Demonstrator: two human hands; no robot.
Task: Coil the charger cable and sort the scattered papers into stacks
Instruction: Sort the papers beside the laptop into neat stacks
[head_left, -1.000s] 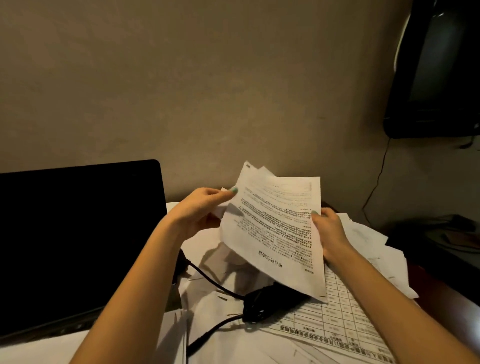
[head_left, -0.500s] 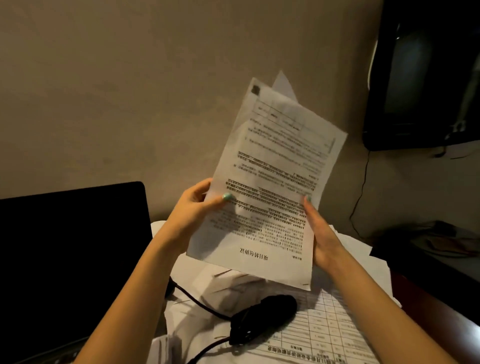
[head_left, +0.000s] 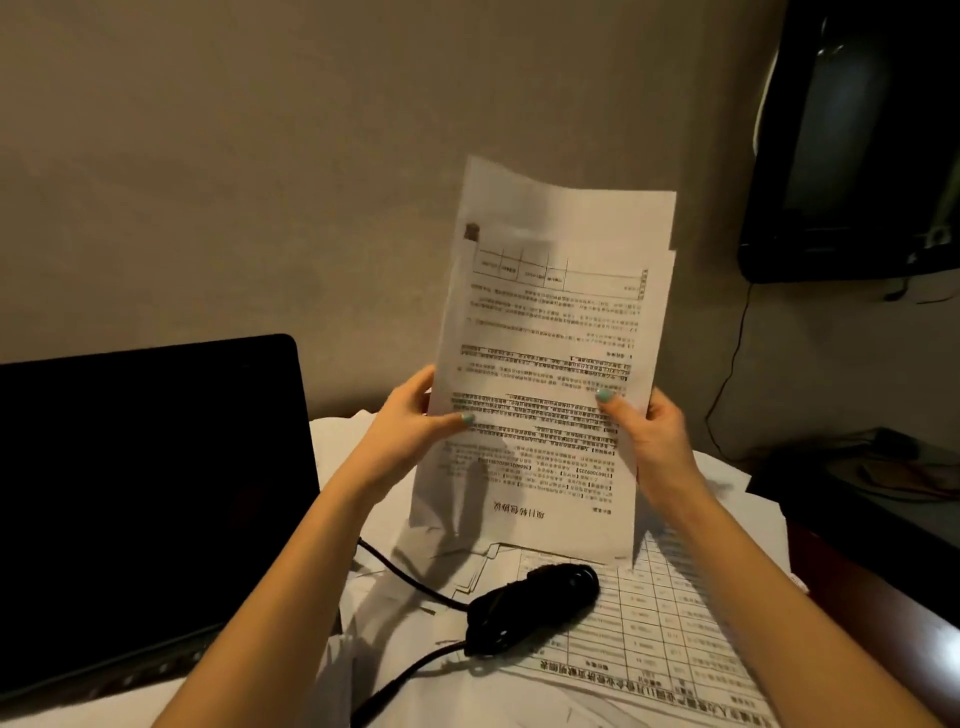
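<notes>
Head view: holds a sheaf of papers (head_left: 545, 338) upright at the centre of the frame, lifted off the table (head_left: 893, 623), with the print upside down toward the camera. Pinches the sheaf's left edge with the left hand (head_left: 410, 421), thumb laid across the front and fingers behind. Grasps the right edge with the right hand (head_left: 649, 431) the same way, thumb on the print. Shows at least two sheets, the rear one poking above the front one at the top. Reads as the sorting step, most likely squaring up a gathered bundle. Calls next for evening the edges, perhaps by tapping the lower edge down, then for laying the bundle flat as one stack on a free patch. Finds the charger cable (head_left: 535, 603) at lower centre, already bunched into a dark bundle, with one tail running up toward the left and another off the bottom of the frame; cannot tell how neat the coil is. Finds loose papers (head_left: 665, 649) spread beneath it, a ruled sheet among them, with more at centre right behind the right forearm. Elsewhere: a dark laptop screen (head_left: 145, 493) filling the left side, a dark monitor (head_left: 852, 135) at upper right, and a thin wire (head_left: 727, 374) down the wall below it. Stands in the way: the cable bundle, resting on sheets not yet gathered, so probably needs lifting aside first.
</notes>
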